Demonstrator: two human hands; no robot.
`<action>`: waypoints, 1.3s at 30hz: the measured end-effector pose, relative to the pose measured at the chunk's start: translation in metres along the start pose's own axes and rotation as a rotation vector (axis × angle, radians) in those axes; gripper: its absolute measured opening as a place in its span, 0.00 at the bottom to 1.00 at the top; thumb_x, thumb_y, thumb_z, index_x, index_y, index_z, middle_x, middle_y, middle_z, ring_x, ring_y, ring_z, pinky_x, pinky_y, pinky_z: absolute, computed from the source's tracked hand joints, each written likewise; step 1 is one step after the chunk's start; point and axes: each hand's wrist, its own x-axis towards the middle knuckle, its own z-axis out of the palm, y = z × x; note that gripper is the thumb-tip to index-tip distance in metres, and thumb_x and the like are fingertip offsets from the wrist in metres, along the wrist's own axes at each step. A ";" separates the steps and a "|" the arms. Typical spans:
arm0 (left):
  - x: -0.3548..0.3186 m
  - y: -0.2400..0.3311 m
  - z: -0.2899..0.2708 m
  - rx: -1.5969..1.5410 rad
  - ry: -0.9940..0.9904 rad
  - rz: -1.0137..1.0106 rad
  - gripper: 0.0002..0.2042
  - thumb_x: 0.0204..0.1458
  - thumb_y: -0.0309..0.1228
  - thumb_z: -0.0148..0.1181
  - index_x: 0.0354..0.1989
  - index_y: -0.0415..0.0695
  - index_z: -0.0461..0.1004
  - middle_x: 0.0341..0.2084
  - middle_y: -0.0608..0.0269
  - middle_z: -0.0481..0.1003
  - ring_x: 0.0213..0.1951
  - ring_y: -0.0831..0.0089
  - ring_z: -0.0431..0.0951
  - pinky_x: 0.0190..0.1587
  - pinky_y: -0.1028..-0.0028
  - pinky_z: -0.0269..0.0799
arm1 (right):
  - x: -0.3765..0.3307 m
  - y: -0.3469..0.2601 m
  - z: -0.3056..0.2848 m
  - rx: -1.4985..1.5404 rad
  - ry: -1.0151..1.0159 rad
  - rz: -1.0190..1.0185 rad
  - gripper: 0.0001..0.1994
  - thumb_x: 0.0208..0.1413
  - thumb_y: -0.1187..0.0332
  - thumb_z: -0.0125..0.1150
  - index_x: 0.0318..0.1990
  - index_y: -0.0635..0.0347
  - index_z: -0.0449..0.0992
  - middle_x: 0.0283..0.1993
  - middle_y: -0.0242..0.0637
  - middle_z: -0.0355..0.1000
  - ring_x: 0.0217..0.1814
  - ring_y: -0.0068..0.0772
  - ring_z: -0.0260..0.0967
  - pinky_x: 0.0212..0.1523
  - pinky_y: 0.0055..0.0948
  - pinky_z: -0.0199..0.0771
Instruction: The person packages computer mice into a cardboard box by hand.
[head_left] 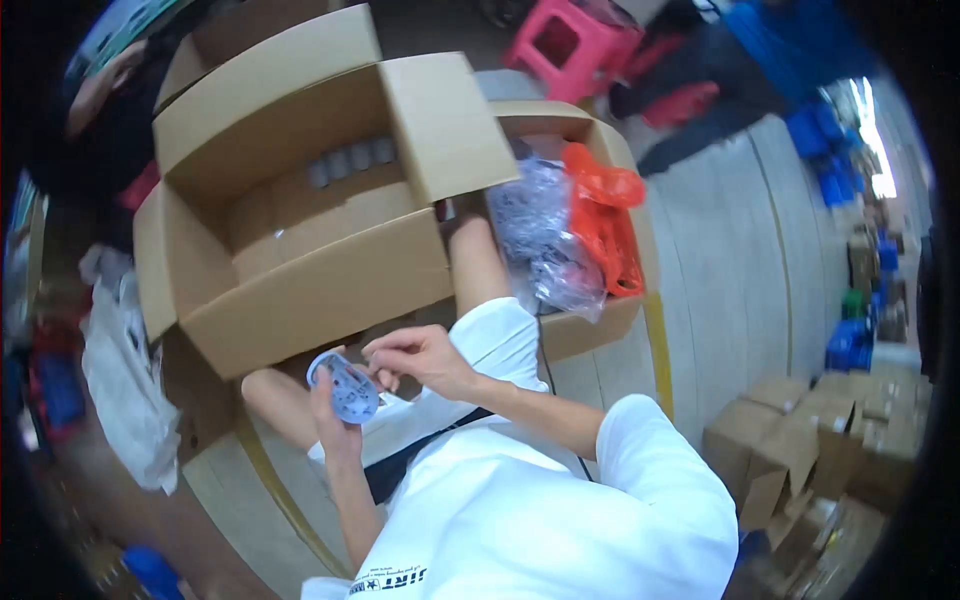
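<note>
Over my lap, my left hand (338,428) is closed around a pale blue oval piece (348,388) with small dark marks on its face. The thumb lies along its left edge. Just right of it hovers my right hand (425,362), fingers bent and pressed together in a pinch close to the piece's upper edge. Whatever those fingertips hold, if anything, is too small to make out. Ahead of both hands stands a large open cardboard box (320,290), with several grey cylinders (350,162) lined up inside against its far wall.
A second carton (590,335) at the right holds clear plastic wrap (530,215) and a red plastic bag (605,215). A pink stool (572,45) stands beyond. White sacking (130,370) hangs at left. Stacked cartons (790,430) sit at far right. Another person (90,110) is at upper left.
</note>
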 end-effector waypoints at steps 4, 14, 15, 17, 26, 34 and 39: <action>-0.007 0.011 -0.008 -0.056 -0.104 0.019 0.20 0.61 0.45 0.51 0.52 0.40 0.68 0.30 0.53 0.77 0.26 0.66 0.79 0.28 0.75 0.76 | -0.003 -0.020 0.016 -0.005 0.196 0.032 0.03 0.58 0.76 0.57 0.38 0.66 0.75 0.29 0.39 0.74 0.22 0.23 0.66 0.22 0.19 0.68; -0.023 0.037 0.036 -0.069 -0.197 0.071 0.19 0.61 0.44 0.50 0.52 0.42 0.64 0.33 0.53 0.76 0.29 0.65 0.78 0.27 0.74 0.75 | -0.015 -0.053 0.034 -0.034 0.196 0.000 0.03 0.59 0.76 0.56 0.36 0.67 0.74 0.29 0.39 0.72 0.22 0.23 0.64 0.21 0.19 0.64; -0.023 0.037 0.038 -0.088 -0.211 0.067 0.20 0.60 0.43 0.51 0.53 0.41 0.63 0.34 0.53 0.76 0.30 0.66 0.78 0.27 0.75 0.75 | -0.016 -0.053 0.034 -0.056 0.192 -0.014 0.03 0.59 0.76 0.56 0.36 0.67 0.74 0.29 0.38 0.72 0.22 0.22 0.63 0.21 0.19 0.64; -0.022 0.038 0.043 -0.125 -0.211 0.068 0.19 0.60 0.42 0.50 0.52 0.41 0.63 0.34 0.52 0.76 0.29 0.65 0.78 0.27 0.74 0.75 | -0.017 -0.053 0.033 -0.073 0.186 -0.019 0.03 0.59 0.76 0.56 0.36 0.67 0.74 0.29 0.38 0.72 0.22 0.22 0.63 0.21 0.19 0.64; -0.024 0.040 0.048 0.073 -0.114 0.225 0.16 0.53 0.29 0.58 0.49 0.41 0.65 0.33 0.51 0.77 0.29 0.65 0.78 0.28 0.72 0.76 | -0.019 -0.052 0.030 -0.163 0.125 -0.032 0.02 0.57 0.77 0.58 0.36 0.66 0.74 0.29 0.37 0.72 0.22 0.20 0.63 0.21 0.16 0.63; -0.023 0.042 0.043 0.169 -0.089 0.208 0.18 0.45 0.24 0.65 0.45 0.38 0.69 0.29 0.54 0.77 0.28 0.66 0.79 0.30 0.73 0.78 | -0.022 -0.059 0.032 -0.393 0.084 -0.049 0.03 0.55 0.78 0.60 0.36 0.66 0.75 0.30 0.35 0.73 0.26 0.20 0.64 0.25 0.14 0.63; -0.025 0.050 0.041 0.063 -0.173 0.083 0.17 0.45 0.25 0.65 0.45 0.37 0.69 0.28 0.54 0.77 0.28 0.65 0.79 0.28 0.72 0.78 | -0.017 -0.063 0.029 -0.752 -0.025 -0.347 0.02 0.56 0.78 0.59 0.35 0.67 0.75 0.31 0.36 0.72 0.25 0.20 0.63 0.24 0.15 0.62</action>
